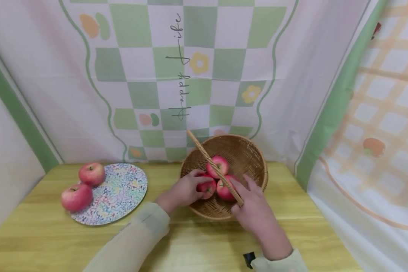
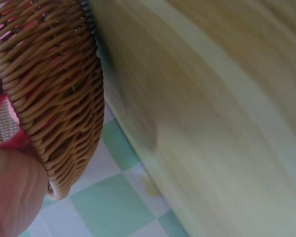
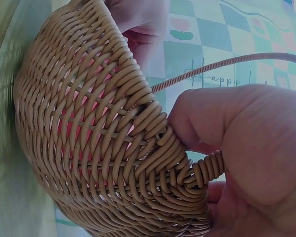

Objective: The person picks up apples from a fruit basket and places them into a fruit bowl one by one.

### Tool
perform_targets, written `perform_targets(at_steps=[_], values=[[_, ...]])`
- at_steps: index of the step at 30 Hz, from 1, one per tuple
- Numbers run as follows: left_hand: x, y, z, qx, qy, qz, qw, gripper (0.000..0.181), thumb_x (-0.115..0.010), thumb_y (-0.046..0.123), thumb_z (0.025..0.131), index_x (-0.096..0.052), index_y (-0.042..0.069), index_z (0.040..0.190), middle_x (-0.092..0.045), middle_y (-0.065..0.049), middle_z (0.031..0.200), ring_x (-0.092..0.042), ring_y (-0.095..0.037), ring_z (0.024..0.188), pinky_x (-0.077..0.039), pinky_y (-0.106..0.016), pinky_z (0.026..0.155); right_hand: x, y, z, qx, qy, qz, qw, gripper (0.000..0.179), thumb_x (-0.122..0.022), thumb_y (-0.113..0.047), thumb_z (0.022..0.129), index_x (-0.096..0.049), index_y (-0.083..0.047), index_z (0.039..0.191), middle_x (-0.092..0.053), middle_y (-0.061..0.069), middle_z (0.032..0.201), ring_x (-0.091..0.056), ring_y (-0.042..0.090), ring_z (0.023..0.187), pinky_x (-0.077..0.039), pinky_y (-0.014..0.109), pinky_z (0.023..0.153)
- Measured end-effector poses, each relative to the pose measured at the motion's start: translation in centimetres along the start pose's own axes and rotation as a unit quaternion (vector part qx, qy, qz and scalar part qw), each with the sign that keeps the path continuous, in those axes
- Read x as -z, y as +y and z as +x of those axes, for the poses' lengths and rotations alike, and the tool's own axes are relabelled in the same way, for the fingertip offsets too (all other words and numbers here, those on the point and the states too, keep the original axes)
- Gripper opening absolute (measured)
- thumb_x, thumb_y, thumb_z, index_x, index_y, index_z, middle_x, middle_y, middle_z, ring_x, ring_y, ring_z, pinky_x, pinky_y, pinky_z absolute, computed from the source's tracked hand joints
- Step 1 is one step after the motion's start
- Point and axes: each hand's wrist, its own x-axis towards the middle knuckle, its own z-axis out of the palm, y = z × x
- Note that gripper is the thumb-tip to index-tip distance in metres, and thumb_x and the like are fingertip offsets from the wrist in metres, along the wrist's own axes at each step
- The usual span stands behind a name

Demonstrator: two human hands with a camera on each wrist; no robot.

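Note:
A round woven wicker basket with a thin arched handle holds three red apples. My left hand reaches over the left rim, its thumb and fingers gripping the left apple. Behind it lies another apple. The right hand comes over the front right rim beside the handle's base, fingers spread at the right-hand apple. In the right wrist view, its thumb lies by the rim, and the handle's base passes under the hand; the fingertips are hidden.
To the left, a round speckled plate carries two apples at its left edge. Both plate and basket stand on a wooden table. Behind hangs a checkered cloth. A small black object is near the right sleeve.

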Motion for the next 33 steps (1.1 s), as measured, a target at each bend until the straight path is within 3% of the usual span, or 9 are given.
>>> perform_targets(at_steps=[4,7,12,18,24,29,33], values=[[-0.18,0.4,-0.06,0.031,0.001,0.003,0.9995,0.049,-0.075,0.034,0.09,-0.064,0.022,0.136,-0.051,-0.011,0.134,-0.061,-0.023,0.102,-0.05,-0.036,0.09,0.01,0.05,0.07,0.002,0.0,0.0,1.0,0.076,-0.067,-0.002,0.074,-0.053,-0.018,0.146,-0.029,0.03,0.153,-0.032,0.057,0.132,-0.041,0.07,0.093],[-0.32,0.65,-0.08,0.034,-0.007,0.015,0.9993,0.053,-0.075,0.036,0.09,-0.06,0.022,0.139,-0.05,-0.01,0.134,-0.06,-0.022,0.101,-0.051,-0.036,0.089,0.0,0.1,0.07,0.0,-0.001,0.001,1.0,0.076,-0.067,-0.002,0.073,-0.053,-0.02,0.146,-0.029,0.03,0.153,-0.032,0.057,0.132,-0.04,0.07,0.093],[-0.52,0.85,-0.04,0.013,-0.017,0.026,0.9994,0.059,-0.076,0.034,0.09,-0.054,0.019,0.142,-0.047,-0.009,0.137,-0.058,-0.024,0.111,-0.049,-0.037,0.094,0.09,0.15,0.01,-0.004,-0.005,0.002,1.0,0.075,-0.068,-0.002,0.074,-0.052,-0.017,0.146,-0.028,0.03,0.153,-0.032,0.058,0.131,-0.041,0.07,0.093],[-0.65,0.94,-0.12,-0.011,-0.027,0.046,0.9985,0.054,-0.074,0.035,0.091,-0.059,0.025,0.141,-0.043,-0.01,0.137,-0.061,-0.02,0.095,-0.051,-0.031,0.087,0.09,0.21,-0.02,-0.01,-0.004,0.001,0.9999,0.074,-0.067,-0.002,0.076,-0.052,-0.015,0.147,-0.029,0.029,0.153,-0.032,0.056,0.132,-0.041,0.068,0.094],[-0.7,1.04,0.06,0.0,-0.041,0.035,0.9985,0.064,-0.085,0.029,0.082,-0.057,0.025,0.14,-0.04,-0.007,0.141,-0.059,-0.021,0.106,-0.049,-0.032,0.092,0.11,0.16,-0.02,-0.008,-0.005,0.001,1.0,0.073,-0.068,-0.003,0.076,-0.052,-0.013,0.147,-0.028,0.03,0.153,-0.032,0.057,0.132,-0.04,0.068,0.095],[-1.02,0.82,0.12,-0.017,-0.025,0.054,0.9981,0.064,-0.085,0.024,0.081,-0.058,0.023,0.139,-0.042,-0.007,0.14,-0.059,-0.021,0.108,-0.049,-0.031,0.092,0.09,0.19,0.03,-0.014,-0.01,0.006,0.9998,0.073,-0.068,-0.003,0.076,-0.052,-0.015,0.147,-0.027,0.029,0.153,-0.031,0.056,0.133,-0.04,0.068,0.095],[-1.02,0.48,0.03,-0.018,-0.019,0.028,0.9993,0.064,-0.085,0.022,0.08,-0.059,0.023,0.138,-0.043,-0.004,0.14,-0.056,-0.021,0.113,-0.048,-0.03,0.093,0.0,0.09,-0.03,-0.003,-0.004,-0.003,1.0,0.072,-0.069,-0.004,0.076,-0.053,-0.013,0.146,-0.029,0.031,0.152,-0.032,0.056,0.132,-0.041,0.067,0.095]])
